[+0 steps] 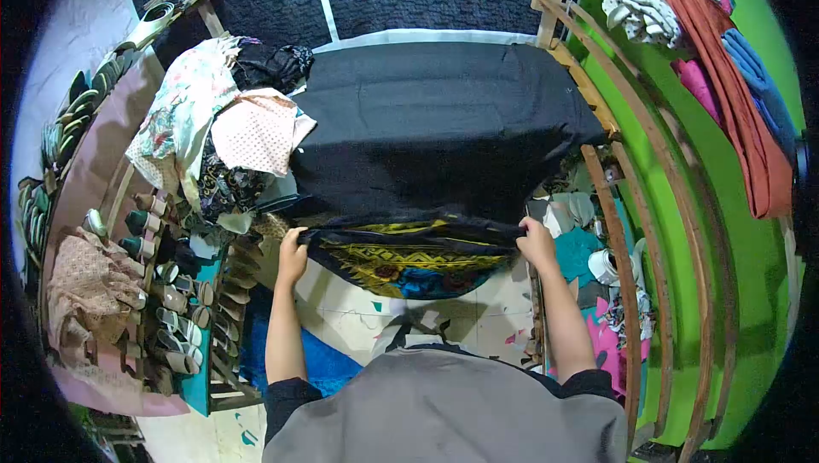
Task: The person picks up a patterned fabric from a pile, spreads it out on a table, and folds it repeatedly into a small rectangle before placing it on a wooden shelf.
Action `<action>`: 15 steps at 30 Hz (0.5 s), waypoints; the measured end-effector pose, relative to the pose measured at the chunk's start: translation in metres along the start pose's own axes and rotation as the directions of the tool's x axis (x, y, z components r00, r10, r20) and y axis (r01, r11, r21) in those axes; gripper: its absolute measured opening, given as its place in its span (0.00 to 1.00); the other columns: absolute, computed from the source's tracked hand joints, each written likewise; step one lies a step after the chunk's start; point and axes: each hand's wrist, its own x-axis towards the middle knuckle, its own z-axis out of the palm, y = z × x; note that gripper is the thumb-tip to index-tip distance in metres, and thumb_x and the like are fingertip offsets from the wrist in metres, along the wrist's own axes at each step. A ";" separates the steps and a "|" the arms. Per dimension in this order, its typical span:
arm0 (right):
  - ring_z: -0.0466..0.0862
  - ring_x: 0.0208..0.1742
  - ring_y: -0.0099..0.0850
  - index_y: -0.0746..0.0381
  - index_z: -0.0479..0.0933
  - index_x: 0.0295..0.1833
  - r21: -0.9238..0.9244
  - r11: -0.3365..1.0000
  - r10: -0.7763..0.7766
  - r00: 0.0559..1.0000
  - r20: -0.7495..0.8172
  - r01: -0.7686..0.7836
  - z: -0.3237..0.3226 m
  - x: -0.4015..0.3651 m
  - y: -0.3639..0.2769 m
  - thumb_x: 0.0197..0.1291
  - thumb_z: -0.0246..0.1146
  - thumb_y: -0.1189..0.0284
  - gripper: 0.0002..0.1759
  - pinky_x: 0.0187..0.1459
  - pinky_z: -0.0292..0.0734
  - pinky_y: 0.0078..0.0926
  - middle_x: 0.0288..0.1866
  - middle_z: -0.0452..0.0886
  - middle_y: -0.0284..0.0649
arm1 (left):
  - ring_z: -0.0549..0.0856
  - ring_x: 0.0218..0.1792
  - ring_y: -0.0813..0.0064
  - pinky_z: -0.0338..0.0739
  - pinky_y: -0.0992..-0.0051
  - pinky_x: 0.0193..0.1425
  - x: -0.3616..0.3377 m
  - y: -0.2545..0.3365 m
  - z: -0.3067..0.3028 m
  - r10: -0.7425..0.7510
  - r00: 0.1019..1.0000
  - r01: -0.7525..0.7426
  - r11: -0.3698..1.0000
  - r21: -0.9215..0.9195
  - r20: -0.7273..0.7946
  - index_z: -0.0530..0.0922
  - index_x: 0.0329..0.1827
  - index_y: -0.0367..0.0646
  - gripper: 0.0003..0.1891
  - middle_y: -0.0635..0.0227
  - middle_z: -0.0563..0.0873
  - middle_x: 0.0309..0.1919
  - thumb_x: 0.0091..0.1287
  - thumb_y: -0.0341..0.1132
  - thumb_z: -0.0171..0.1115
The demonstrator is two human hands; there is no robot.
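A black cloth with a yellow, blue and red pattern (401,262) is stretched between my two hands in front of my body. My left hand (293,256) is closed round its left corner, and my right hand (536,245) grips the right corner. The lower edge sags in a curve over the floor. Just beyond the cloth stands a table draped in plain black fabric (426,96), whose front side overlaps the top edge of the cloth in this view.
Crumpled light fabrics (256,130) lie at the table's left end. Shoe racks with several pairs of shoes (179,335) stand to the left. Wooden rails (682,207) with hanging cloths (734,96) run along the right. Scraps lie on the tiled floor (358,326).
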 end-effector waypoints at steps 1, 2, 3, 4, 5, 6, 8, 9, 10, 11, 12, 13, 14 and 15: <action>0.76 0.28 0.42 0.63 0.72 0.30 0.049 0.999 -0.011 1.000 -0.021 0.012 -0.001 -0.003 0.003 0.36 0.54 0.81 0.10 0.33 0.71 0.32 0.22 0.72 0.48 | 0.77 0.44 0.59 0.68 0.72 0.52 -0.002 0.000 -0.001 0.017 1.000 -0.017 0.999 0.032 -0.010 0.74 0.43 0.34 0.15 0.55 0.77 0.38 0.51 0.20 0.50; 0.74 0.26 0.40 0.64 0.70 0.29 0.100 0.994 -0.028 0.998 -0.049 0.033 -0.002 -0.003 0.005 0.36 0.53 0.82 0.08 0.33 0.71 0.30 0.20 0.69 0.46 | 0.77 0.43 0.59 0.68 0.72 0.51 -0.003 -0.006 -0.001 0.013 0.998 -0.013 1.000 0.004 -0.059 0.74 0.43 0.34 0.14 0.55 0.77 0.38 0.51 0.21 0.51; 0.72 0.23 0.37 0.64 0.69 0.27 0.152 0.987 -0.046 0.996 -0.075 0.057 -0.002 -0.004 0.006 0.36 0.53 0.82 0.07 0.32 0.70 0.27 0.18 0.67 0.44 | 0.77 0.43 0.60 0.69 0.72 0.51 -0.008 -0.018 0.001 0.006 0.994 -0.009 1.000 -0.024 -0.109 0.74 0.42 0.34 0.14 0.56 0.77 0.37 0.52 0.21 0.51; 0.67 0.22 0.31 0.65 0.65 0.26 0.270 0.947 -0.105 0.962 -0.253 0.174 0.001 -0.011 0.001 0.35 0.51 0.84 0.08 0.30 0.67 0.23 0.19 0.62 0.40 | 0.77 0.43 0.60 0.69 0.72 0.51 -0.011 -0.019 0.000 -0.008 0.988 0.000 0.999 -0.049 -0.156 0.75 0.42 0.34 0.13 0.56 0.77 0.37 0.53 0.22 0.51; 0.66 0.23 0.29 0.66 0.64 0.27 0.476 0.835 -0.035 0.889 -0.456 0.277 0.010 -0.021 -0.008 0.34 0.50 0.86 0.10 0.30 0.67 0.24 0.21 0.63 0.39 | 0.77 0.43 0.61 0.69 0.72 0.51 -0.016 -0.021 0.003 -0.031 0.986 0.023 0.998 -0.051 -0.162 0.75 0.42 0.34 0.13 0.57 0.77 0.37 0.53 0.21 0.51; 0.67 0.24 0.31 0.65 0.65 0.30 0.522 0.825 0.076 0.871 -0.485 0.218 0.032 -0.027 0.003 0.35 0.49 0.87 0.11 0.33 0.67 0.23 0.22 0.65 0.38 | 0.77 0.43 0.61 0.69 0.72 0.51 -0.023 -0.013 0.006 -0.055 0.985 0.047 0.998 -0.049 -0.165 0.75 0.42 0.35 0.13 0.57 0.78 0.37 0.52 0.21 0.52; 0.71 0.26 0.32 0.64 0.69 0.33 0.350 0.932 0.051 0.920 -0.389 0.096 0.047 -0.046 0.007 0.36 0.50 0.86 0.13 0.36 0.69 0.26 0.23 0.68 0.39 | 0.78 0.42 0.61 0.69 0.72 0.50 -0.036 -0.017 0.017 -0.089 0.988 0.086 0.996 -0.028 -0.129 0.75 0.41 0.35 0.13 0.58 0.78 0.36 0.52 0.21 0.52; 0.73 0.27 0.30 0.64 0.69 0.32 0.283 0.955 0.110 0.992 -0.064 -0.087 0.082 -0.049 0.053 0.36 0.51 0.85 0.12 0.33 0.70 0.27 0.21 0.70 0.39 | 0.78 0.42 0.61 0.70 0.72 0.50 -0.043 -0.013 0.024 -0.111 0.986 0.107 0.993 -0.040 -0.126 0.75 0.40 0.35 0.12 0.58 0.78 0.36 0.51 0.21 0.52; 0.72 0.26 0.33 0.64 0.69 0.31 0.349 0.929 0.173 0.979 -0.107 -0.126 0.066 -0.056 0.041 0.37 0.51 0.85 0.11 0.33 0.69 0.28 0.20 0.68 0.40 | 0.78 0.42 0.61 0.70 0.72 0.49 -0.051 -0.012 0.025 -0.058 0.985 0.062 0.998 0.016 -0.163 0.75 0.39 0.35 0.11 0.57 0.78 0.36 0.51 0.21 0.52; 0.70 0.25 0.37 0.65 0.68 0.30 0.419 0.897 0.229 0.960 -0.159 -0.144 0.044 -0.053 0.027 0.37 0.51 0.85 0.10 0.33 0.68 0.30 0.19 0.67 0.41 | 0.78 0.41 0.62 0.70 0.73 0.49 -0.052 -0.010 0.028 0.009 0.978 0.006 0.998 0.070 -0.210 0.75 0.38 0.35 0.11 0.57 0.77 0.35 0.51 0.21 0.52; 0.69 0.26 0.35 0.65 0.69 0.33 0.426 0.886 0.275 0.947 -0.166 -0.182 0.035 -0.052 0.025 0.37 0.48 0.87 0.13 0.35 0.68 0.29 0.21 0.67 0.38 | 0.77 0.41 0.63 0.69 0.73 0.49 -0.053 0.003 0.028 -0.070 0.947 0.099 0.992 0.078 -0.314 0.75 0.38 0.35 0.10 0.58 0.77 0.35 0.51 0.21 0.51; 0.68 0.30 0.33 0.66 0.69 0.36 0.450 0.893 0.144 0.946 -0.290 0.002 0.026 -0.055 0.015 0.35 0.45 0.88 0.18 0.40 0.68 0.27 0.26 0.66 0.37 | 0.77 0.40 0.64 0.69 0.73 0.49 -0.054 0.009 0.025 -0.103 0.914 0.100 0.995 -0.028 -0.392 0.74 0.37 0.34 0.10 0.60 0.76 0.35 0.51 0.21 0.50; 0.69 0.34 0.34 0.67 0.69 0.39 0.418 0.905 0.102 0.918 -0.384 0.074 0.020 -0.055 0.005 0.34 0.44 0.88 0.21 0.42 0.67 0.27 0.30 0.68 0.40 | 0.76 0.40 0.65 0.69 0.74 0.49 -0.054 0.013 0.020 -0.136 0.907 0.109 0.990 -0.090 -0.398 0.74 0.38 0.34 0.11 0.60 0.76 0.35 0.51 0.21 0.50; 0.70 0.37 0.35 0.68 0.69 0.42 0.377 0.915 0.054 0.881 -0.470 0.145 0.016 -0.055 -0.005 0.33 0.44 0.89 0.23 0.45 0.67 0.27 0.34 0.69 0.42 | 0.76 0.40 0.65 0.68 0.74 0.49 -0.051 0.019 0.017 -0.174 0.898 0.121 0.981 -0.152 -0.404 0.74 0.38 0.33 0.11 0.60 0.75 0.36 0.51 0.20 0.50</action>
